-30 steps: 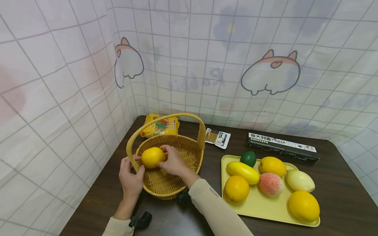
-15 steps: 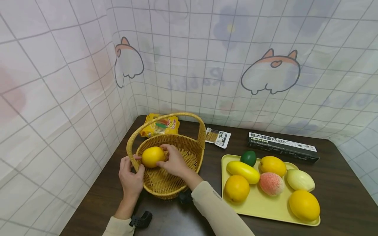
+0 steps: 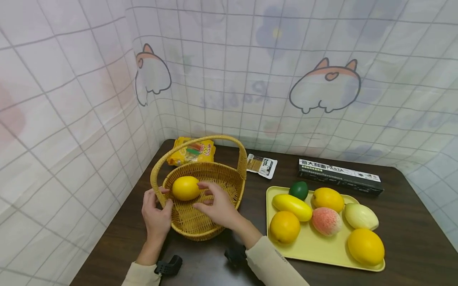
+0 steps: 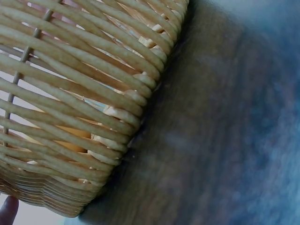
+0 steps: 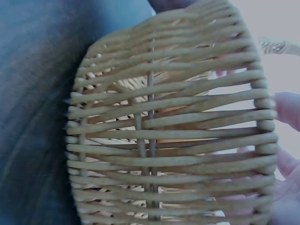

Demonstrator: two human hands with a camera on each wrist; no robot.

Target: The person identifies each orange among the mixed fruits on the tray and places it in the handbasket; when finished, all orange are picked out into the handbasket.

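Note:
An oval yellow fruit [image 3: 186,188], lemon-like, lies inside the woven basket [image 3: 195,235] at its left side. My left hand [image 3: 156,217] grips the basket's left rim at the foot of the handle, thumb inside and fingers outside. Over the basket's middle, my right hand [image 3: 221,208] has its thumb and fingers spread apart, with the index fingertip close to the fruit's right side. The left wrist view shows the basket's outer wall [image 4: 79,89] and one fingertip [image 4: 8,211]. In the right wrist view, fingers [image 5: 288,110] show beyond the slatted basket wall [image 5: 168,112].
A yellow tray [image 3: 322,254] on the right bears several fruits and vegetables, including a red one [image 3: 326,221] and an orange [image 3: 285,227]. Behind stand a black pasta box [image 3: 340,176], a small packet [image 3: 262,166] and a yellow bag [image 3: 191,151]. Walls of patterned cloth [image 3: 229,87] enclose the table.
My right hand has let go of the yellow fruit and drawn back a little to the right, its fingers opening. The fruit stays in the basket; my left hand keeps its grip.

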